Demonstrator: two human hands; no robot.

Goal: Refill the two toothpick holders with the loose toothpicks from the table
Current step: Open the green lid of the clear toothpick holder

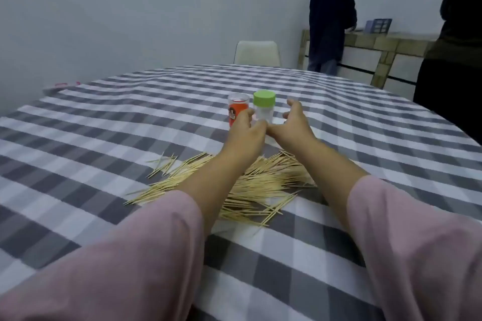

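Note:
Two toothpick holders stand upright side by side on the checked tablecloth: a clear one with an orange label (234, 108) on the left and a white one with a green lid (264, 107) on the right. My left hand (246, 135) reaches out in front of the orange holder, its fingertips at that holder's side. My right hand (292, 126) is spread just right of the green-lidded holder, fingers loosely curved, holding nothing. A pile of loose toothpicks (260, 185) lies under my forearms, nearer to me.
The grey-and-white checked table (130, 125) spreads wide on all sides. A white chair (257, 52) stands at the far edge. Two people in dark clothes (331, 15) stand at the back right by a side table (391, 44).

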